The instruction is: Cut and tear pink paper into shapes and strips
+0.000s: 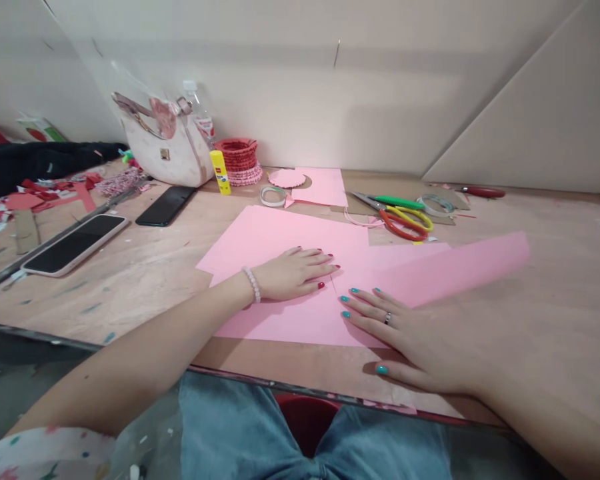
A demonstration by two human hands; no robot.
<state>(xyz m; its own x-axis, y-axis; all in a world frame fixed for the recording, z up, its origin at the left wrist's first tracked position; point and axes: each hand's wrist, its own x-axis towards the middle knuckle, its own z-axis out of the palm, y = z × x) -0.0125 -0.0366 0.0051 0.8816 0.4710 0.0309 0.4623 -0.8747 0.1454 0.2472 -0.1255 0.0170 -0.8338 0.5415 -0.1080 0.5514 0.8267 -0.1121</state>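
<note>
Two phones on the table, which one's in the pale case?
The phone closer to the person's left hand: a pale case frames its dark screen. The other phone, further back by the handbag, looks all black.

Nothing seems readable, even on the yellow glue stick (221, 173).

The paper sheet (275, 240) lies on the table (545, 280) under the left hand (295, 275) and the right hand's fingers (375, 310). Beyond the right hand (417, 347) lie scissors (397, 217); a glue stick (221, 173) stands beyond the left hand, and a phone (74, 244) lies to its left.
</note>
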